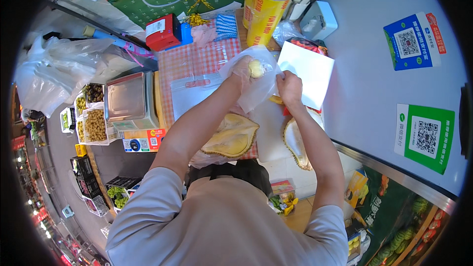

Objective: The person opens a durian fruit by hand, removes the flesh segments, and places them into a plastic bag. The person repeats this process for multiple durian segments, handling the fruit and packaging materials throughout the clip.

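In front of me my left hand (242,68) is inside or behind a thin translucent plastic bag (255,92), against a pale yellow piece of durian flesh (255,68). Pinched in my right hand (289,85) is the bag's right edge. Below my left forearm lies an opened durian husk (234,136) with its yellowish inside facing up. Another piece of durian husk (295,142), pale inside, rests beneath my right forearm. A clear plastic bag (184,98) lies flat on the checked cloth (173,61) to the left of my hands.
Rolls of cling film (268,14) stand behind the hands. A white sheet (308,74) lies at right, beside a grey upright panel (369,81). At left are a weighing scale (127,96), a red box (162,31) and hanging plastic bags (55,66). Fruit crates (95,123) stand beyond.
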Tool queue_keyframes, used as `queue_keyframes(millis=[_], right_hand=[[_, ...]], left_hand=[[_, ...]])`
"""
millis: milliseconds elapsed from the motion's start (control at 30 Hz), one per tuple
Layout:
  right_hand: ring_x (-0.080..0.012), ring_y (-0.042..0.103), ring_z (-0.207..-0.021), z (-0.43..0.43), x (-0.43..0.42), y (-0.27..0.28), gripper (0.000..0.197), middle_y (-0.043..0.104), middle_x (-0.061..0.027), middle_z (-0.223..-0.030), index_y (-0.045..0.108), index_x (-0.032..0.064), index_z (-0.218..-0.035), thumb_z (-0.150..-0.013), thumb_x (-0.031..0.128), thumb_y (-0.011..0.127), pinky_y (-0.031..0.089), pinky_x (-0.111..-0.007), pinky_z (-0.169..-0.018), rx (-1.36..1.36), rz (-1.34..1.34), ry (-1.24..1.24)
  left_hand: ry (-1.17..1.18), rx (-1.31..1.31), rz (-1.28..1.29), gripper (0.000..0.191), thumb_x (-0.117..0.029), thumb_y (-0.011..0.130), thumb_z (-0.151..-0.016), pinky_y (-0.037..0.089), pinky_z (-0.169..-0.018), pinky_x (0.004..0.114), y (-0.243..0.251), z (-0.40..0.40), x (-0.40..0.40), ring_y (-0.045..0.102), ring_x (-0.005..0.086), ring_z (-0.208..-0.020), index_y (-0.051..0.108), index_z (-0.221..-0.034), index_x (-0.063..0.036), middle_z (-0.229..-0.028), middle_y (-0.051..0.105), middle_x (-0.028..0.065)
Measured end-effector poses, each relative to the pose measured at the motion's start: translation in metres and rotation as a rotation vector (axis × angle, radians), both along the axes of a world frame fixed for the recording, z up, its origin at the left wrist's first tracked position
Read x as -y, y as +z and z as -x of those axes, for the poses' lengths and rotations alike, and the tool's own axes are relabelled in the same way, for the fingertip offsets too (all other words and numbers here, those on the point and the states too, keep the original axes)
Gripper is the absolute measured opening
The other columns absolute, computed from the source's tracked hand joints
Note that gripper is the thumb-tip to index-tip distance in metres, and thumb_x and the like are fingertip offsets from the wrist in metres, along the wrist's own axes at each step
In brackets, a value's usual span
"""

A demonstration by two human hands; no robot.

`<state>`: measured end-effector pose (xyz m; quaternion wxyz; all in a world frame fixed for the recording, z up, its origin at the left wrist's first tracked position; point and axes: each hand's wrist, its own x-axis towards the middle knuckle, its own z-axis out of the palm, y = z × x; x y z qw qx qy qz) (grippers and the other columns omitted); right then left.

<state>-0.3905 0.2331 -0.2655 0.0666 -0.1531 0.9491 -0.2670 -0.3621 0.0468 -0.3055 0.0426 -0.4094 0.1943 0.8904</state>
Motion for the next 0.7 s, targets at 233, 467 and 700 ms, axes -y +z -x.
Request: queue_keyframes(millis=[233, 467, 700], right_hand=[[-0.0078, 0.054, -0.05, -0.016, 0.023, 0.063, 0.022, 0.068, -0.0032, -0.072, 0.074, -0.0022, -0.107, -0.095, 0.016, 0.071, 0.046, -0.024, -0.051, 0.271, 0.486, -0.035], [-0.0074, 0.057, -0.053, -0.009, 0.091, 0.081, 0.018, 0.069, -0.0041, -0.072, 0.074, -0.0004, -0.098, -0.093, 0.017, 0.073, 0.046, -0.025, -0.05, 0.447, 0.894, -0.079], [-0.0197, 0.064, -0.051, -0.044, 0.167, 0.032, 0.024, 0.069, -0.0139, -0.069, 0.071, -0.0055, -0.091, -0.092, 0.019, 0.07, 0.05, -0.037, -0.05, 0.307, 0.579, -0.155]], left_hand=[[-0.288, -0.526, 1.052, 0.031, -0.027, 0.052, -0.101, 0.06, -0.086, 0.039, 0.08, -0.065, 0.045, 0.069, 0.0269, -0.099, 0.057, -0.124, -0.0058, -0.113, 0.068, 0.0138], [-0.191, -0.308, 1.542, 0.039, -0.018, 0.078, -0.084, 0.056, -0.087, 0.035, 0.182, -0.11, 0.125, 0.069, 0.0217, -0.098, 0.064, -0.116, -0.0006, -0.104, 0.071, 0.0125], [-0.171, -0.004, 1.881, 0.046, -0.02, 0.084, -0.08, 0.056, -0.087, 0.033, 0.143, -0.116, 0.191, 0.069, 0.0215, -0.097, 0.063, -0.115, 0.0009, -0.103, 0.071, 0.0125]])
